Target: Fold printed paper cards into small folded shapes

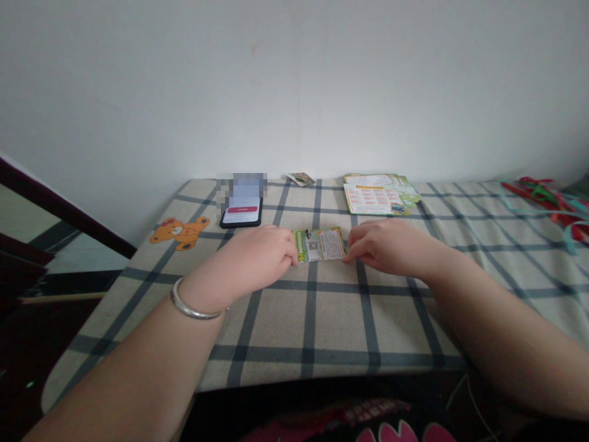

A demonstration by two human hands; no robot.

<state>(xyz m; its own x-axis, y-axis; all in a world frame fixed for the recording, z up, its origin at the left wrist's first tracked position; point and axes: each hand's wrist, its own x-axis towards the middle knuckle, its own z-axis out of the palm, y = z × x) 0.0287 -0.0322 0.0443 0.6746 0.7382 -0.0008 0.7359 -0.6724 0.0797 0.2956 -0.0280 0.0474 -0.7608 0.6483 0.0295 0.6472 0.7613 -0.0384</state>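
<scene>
A small printed card point(321, 245), green-edged with a square code and lines of text, lies low over the checked tablecloth at the middle of the table. My left hand point(269, 253) pinches its left end, fingers closed, with a silver bangle on that wrist. At the opposite end, my right hand point(383, 247) has its fingers pressed together on the card's right edge. The fingertips partly cover both ends. Whether the card rests flat or is slightly lifted, I cannot tell.
A phone point(242, 205) with a lit, partly blurred screen lies beyond my left hand, near a bear cutout point(180, 232). Printed sheets point(375, 197) and a small picture piece point(301, 178) lie by the wall. Coloured ribbons point(547, 195) sit at the far right.
</scene>
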